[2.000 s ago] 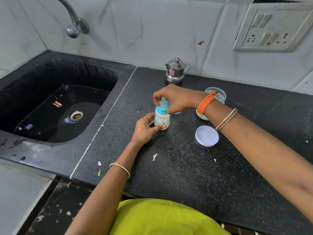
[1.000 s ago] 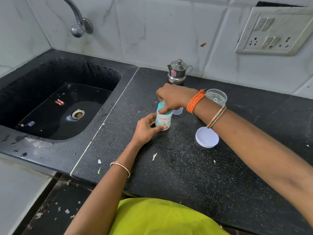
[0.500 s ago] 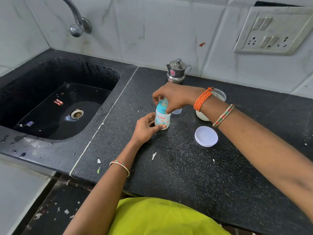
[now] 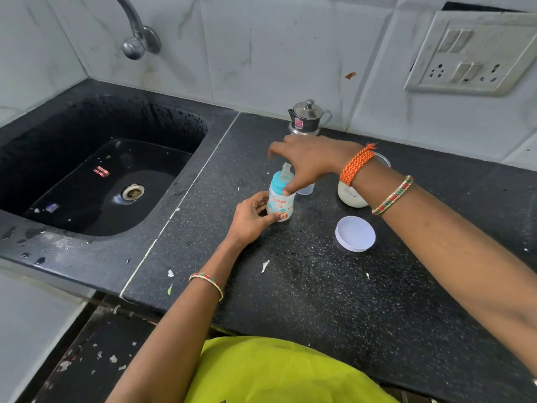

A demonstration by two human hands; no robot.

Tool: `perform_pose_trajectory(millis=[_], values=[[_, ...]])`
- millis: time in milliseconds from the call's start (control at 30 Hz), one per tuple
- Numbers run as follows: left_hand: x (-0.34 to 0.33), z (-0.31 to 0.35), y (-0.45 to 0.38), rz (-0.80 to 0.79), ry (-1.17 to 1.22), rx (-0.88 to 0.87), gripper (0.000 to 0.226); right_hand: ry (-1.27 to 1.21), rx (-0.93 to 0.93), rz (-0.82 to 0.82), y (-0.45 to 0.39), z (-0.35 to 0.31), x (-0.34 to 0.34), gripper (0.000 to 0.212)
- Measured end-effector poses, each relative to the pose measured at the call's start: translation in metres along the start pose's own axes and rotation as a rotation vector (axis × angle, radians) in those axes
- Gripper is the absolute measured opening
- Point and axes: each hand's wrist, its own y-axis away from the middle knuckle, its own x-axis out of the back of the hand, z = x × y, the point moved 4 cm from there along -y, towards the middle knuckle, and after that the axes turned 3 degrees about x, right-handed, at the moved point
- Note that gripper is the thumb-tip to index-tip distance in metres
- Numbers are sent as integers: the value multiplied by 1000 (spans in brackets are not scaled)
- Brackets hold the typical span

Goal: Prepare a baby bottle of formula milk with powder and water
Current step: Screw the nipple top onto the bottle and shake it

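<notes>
A small baby bottle with a blue collar and clear teat stands upright on the black counter, with whitish contents low inside. My left hand grips the bottle's lower body from the left. My right hand hovers over the top with its fingers spread and blurred, and only the thumb touches the blue collar. A round white powder jar stands open just right of the bottle, partly hidden by my right wrist. Its white lid lies flat in front of it.
A clear bottle cap sits behind the bottle. A small steel pot stands by the back wall. The wet black sink and tap are at the left. A wall socket is at the upper right.
My right hand, which was closed around the bottle's top, has opened its fingers and lifted a little. My left hand and the bottle stay where they were.
</notes>
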Motion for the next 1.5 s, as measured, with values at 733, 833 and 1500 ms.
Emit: perform_pose_trajectory(millis=[733, 833, 1500], values=[[0, -1, -1, 8, -19, -25, 54, 3, -123, 239, 3, 9, -26, 69], [0, -1, -2, 7, -18, -27, 53, -137, -67, 127, 2, 13, -34, 67], [-1, 11, -1, 48, 46, -27, 44, -834, -261, 599, 22, 13, -70, 52]])
